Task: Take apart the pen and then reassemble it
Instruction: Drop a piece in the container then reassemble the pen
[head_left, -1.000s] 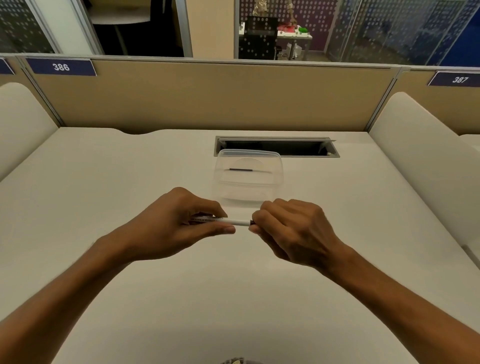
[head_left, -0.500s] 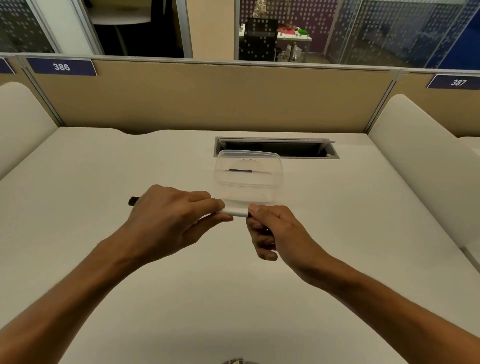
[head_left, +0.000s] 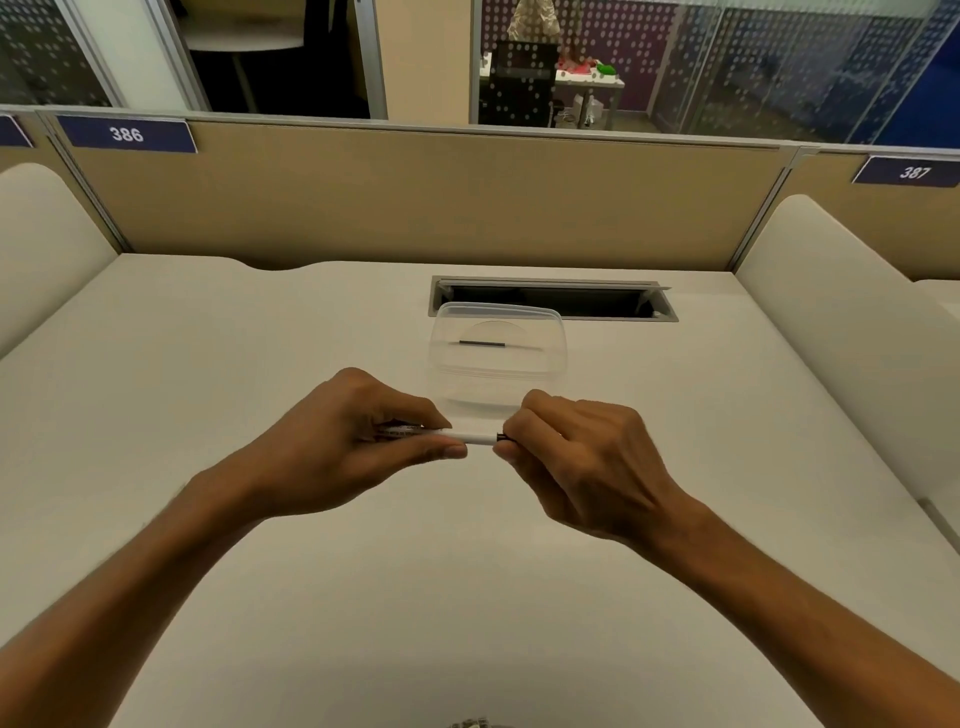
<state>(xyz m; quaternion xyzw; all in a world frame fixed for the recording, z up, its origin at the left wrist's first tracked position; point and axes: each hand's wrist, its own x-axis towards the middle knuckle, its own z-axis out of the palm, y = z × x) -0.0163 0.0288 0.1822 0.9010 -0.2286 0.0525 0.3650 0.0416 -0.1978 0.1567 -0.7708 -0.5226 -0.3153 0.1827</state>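
A white pen (head_left: 470, 437) lies level between my two hands, just above the desk's middle. My left hand (head_left: 337, 447) grips the barrel, thumb under and fingers curled over it; printed text shows near the fingers. My right hand (head_left: 576, 462) pinches the pen's dark end piece (head_left: 503, 438) with curled fingers. The pen's far ends are hidden inside both hands. A thin dark rod-like part (head_left: 482, 343) lies inside a clear plastic container (head_left: 558, 358) just behind the hands.
The white desk (head_left: 208, 374) has a cable slot (head_left: 553, 297) behind the container. Tan partition panels (head_left: 415, 202) close off the back, and padded white dividers (head_left: 841, 312) stand at both sides. A small object (head_left: 470, 723) peeks in at the bottom edge.
Half a second ago my left hand was further left with the pen's dark tip showing past it and my right hand twisted lower; both hands have come back together, level, as one second ago.
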